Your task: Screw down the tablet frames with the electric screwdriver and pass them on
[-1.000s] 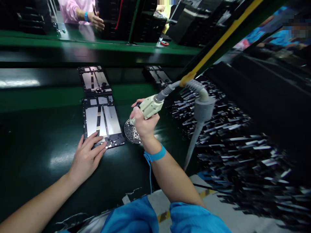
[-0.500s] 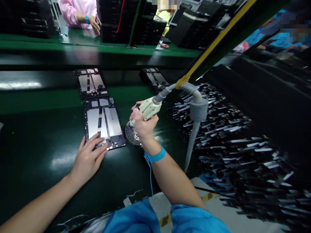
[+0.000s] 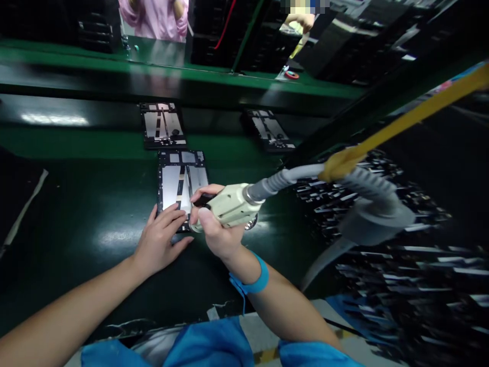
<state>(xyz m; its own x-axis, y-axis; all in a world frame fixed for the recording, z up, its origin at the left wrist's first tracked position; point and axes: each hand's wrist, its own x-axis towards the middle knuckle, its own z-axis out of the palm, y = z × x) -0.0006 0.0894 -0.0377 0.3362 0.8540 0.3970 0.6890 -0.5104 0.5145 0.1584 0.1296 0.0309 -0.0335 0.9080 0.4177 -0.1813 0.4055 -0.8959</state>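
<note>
My right hand [image 3: 221, 232] is wrapped around a cream electric screwdriver [image 3: 235, 204], held tilted over the lower right corner of a tablet frame [image 3: 170, 182]. The screwdriver's tip is hidden behind my fingers. The frame has a black border, silver panels and a dark strip, and lies flat on the dark green bench [image 3: 95, 204]. My left hand [image 3: 158, 244] rests on the frame's lower left edge with its fingers stretched out. A perforated round metal dish [image 3: 252, 222] shows partly behind the screwdriver.
Beyond lie a second tablet frame [image 3: 162, 125] and a third [image 3: 269, 130]. A grey cable [image 3: 294, 174], tied with a yellow strap [image 3: 412, 120], runs to the right. Many upright dark pieces [image 3: 412, 285] stand at the right. A person in pink [image 3: 160, 20] is across the bench.
My right hand has brought the screwdriver left, from above the dish to the tablet frame's lower corner. My left hand stays on the frame. The view has shifted left.
</note>
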